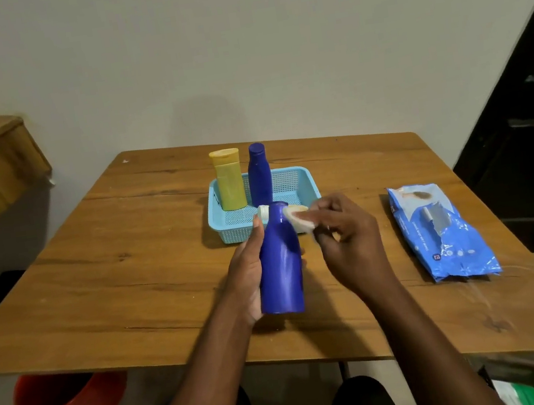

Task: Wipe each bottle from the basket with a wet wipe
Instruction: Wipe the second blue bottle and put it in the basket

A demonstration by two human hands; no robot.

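Left hand [246, 271] gripping smooth blue bottle [280, 262], crumpled wipe [297, 218] pinched

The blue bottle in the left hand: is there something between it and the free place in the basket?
Nothing visible blocks it. The blue bottle is held just in front of the basket, whose right part is free; the yellow bottle and dark blue bottle stand at its left.

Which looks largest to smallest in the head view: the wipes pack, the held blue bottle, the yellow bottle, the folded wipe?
1. wipes pack
2. held blue bottle, though it is nearer the camera than the pack, so true size is unsure
3. yellow bottle, farther away in the basket
4. folded wipe
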